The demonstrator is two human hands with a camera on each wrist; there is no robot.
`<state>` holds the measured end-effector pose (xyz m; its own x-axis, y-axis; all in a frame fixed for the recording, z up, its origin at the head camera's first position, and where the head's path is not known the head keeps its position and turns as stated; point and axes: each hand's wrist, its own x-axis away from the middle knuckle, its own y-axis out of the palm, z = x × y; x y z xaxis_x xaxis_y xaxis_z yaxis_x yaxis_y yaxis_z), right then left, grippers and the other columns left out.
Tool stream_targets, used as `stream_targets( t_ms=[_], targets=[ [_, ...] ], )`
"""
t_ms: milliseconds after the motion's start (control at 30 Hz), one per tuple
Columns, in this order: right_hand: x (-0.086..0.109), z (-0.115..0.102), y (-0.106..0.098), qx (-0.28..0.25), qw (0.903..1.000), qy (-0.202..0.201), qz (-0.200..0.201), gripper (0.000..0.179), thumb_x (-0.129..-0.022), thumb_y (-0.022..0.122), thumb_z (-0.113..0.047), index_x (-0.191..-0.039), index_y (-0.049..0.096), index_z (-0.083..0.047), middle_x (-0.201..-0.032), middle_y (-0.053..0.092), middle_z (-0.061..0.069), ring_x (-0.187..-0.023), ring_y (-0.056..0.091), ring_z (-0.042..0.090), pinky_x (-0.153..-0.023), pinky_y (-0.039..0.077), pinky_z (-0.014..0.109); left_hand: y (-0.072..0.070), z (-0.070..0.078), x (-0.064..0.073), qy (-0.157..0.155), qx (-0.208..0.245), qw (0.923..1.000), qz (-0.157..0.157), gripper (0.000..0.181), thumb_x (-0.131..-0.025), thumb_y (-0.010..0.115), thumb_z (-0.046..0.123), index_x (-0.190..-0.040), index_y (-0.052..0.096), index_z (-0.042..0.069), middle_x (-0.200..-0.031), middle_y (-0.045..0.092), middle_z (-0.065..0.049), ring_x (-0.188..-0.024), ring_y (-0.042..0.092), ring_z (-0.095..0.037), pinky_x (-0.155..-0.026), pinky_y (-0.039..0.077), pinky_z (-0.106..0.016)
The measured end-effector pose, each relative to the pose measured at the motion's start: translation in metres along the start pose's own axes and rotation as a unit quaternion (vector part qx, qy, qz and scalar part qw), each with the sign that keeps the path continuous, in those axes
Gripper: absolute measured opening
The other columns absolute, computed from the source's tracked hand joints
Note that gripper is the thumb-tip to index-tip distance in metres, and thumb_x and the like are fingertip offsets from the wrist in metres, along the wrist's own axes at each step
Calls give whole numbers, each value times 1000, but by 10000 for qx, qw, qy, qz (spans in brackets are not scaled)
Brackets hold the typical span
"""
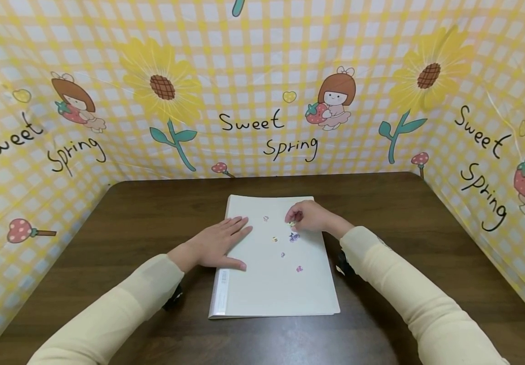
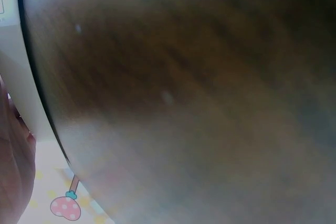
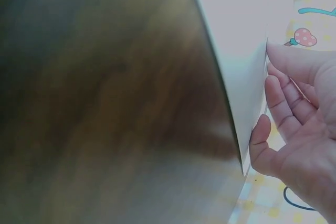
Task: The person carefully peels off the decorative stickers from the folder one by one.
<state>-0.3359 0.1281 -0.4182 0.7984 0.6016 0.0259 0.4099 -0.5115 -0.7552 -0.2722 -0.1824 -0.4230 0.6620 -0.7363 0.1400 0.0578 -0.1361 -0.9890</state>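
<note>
- While the left hand [image 1: 218, 244] rests on the folder [image 1: 276, 294], its fingers lie spread apart.
- The right hand [image 1: 311, 216] has bent fingers at a yellow sticker [image 1: 291, 223] on the folder; whether they pinch it, I cannot tell.
- A purple sticker [image 1: 294, 237] lies just beside.
- Beneath is the surface [image 1: 152, 213].

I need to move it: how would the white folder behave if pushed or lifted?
The folder probably slides rather than tips, lying flat on a smooth table. Being thin, it is likely light and might flex when lifted by one edge.
</note>
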Motion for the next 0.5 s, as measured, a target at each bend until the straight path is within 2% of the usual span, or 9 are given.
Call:
stream_targets(
  t_ms=[233, 500],
  targets=[
    [-1, -1, -1, -18, 9998, -21, 188, 18, -75, 81, 1, -89, 73, -8, -83, 66, -1, -81, 58, 15, -78, 48, 30, 0, -1, 0, 25, -12, 10000, 27, 108, -81, 30, 86, -156, 16, 11, -161, 10, -12, -147, 7, -26, -116, 12, -40],
    [-1, 0, -1, -180, 9998, 36, 7, 19, -78, 79, 2, -93, 72, -6, -85, 63, 1, -81, 54, 16, -75, 46, 28, 0, 0, 1, 12, 8, 10000, 2, 107, -81, 30, 86, -157, 16, 11, -161, 10, -12, -147, 6, -25, -116, 11, -39]
  ],
)
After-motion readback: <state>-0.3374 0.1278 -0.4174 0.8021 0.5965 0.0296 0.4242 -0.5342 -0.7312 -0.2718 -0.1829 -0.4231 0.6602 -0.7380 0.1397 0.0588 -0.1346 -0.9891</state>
